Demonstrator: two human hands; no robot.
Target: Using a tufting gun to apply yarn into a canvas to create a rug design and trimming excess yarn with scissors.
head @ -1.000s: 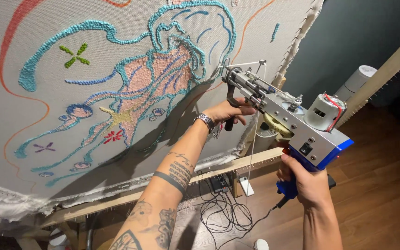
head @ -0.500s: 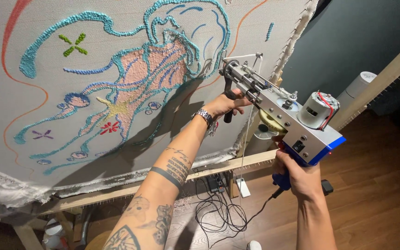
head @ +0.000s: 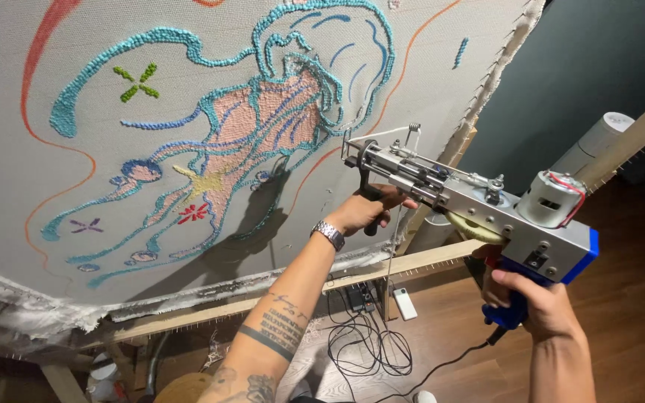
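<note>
While your right hand [head: 535, 302] wraps tight around the blue grip at 4 o'clock, your left hand [head: 367, 211] closes on the black front handle of the tufting gun [head: 472, 205]. That gun sits just right of centre, its needle end pointing at the stretched cloth [head: 151, 45] toward 10 o'clock, near the teal jellyfish outline [head: 263, 112]. At 6 o'clock, black cables [head: 367, 347] coil on the wooden floor [head: 621, 321].

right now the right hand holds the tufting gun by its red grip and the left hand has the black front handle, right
Not quite: in the head view the grip is blue, not red. The right hand holds the tufting gun by its blue grip, and the left hand does have the black front handle.
</note>
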